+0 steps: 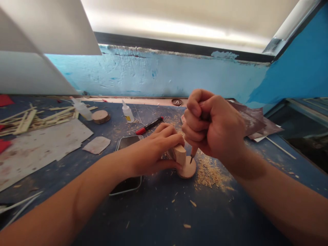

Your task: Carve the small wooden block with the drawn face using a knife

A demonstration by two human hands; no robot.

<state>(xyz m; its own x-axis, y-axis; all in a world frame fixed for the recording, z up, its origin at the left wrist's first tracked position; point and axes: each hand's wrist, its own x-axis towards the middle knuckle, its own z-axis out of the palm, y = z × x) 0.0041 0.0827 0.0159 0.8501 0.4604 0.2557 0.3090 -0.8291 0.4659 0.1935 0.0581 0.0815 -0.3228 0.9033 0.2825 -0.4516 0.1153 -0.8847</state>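
Note:
My left hand (161, 145) is closed around a pale wooden block (180, 154), thumb on the near side and fingers over the far side. The block rests at a round wood slice (188, 170) on the table; whether the two are joined I cannot tell. My right hand (212, 126) makes a fist around a pointed tool (194, 151) with a light brown lower end and a dark thin tip. That tip points down onto the slice, just right of the block. Most of the tool's handle is hidden in the fist.
Wood shavings (211, 171) lie right of the slice. A phone (128, 184) sits under my left forearm. Beyond are a red-black marker (150, 125), a glue bottle (127, 113), another wood slice (100, 117), thin wood sticks (46, 119) and brown sandpaper sheets (252, 118).

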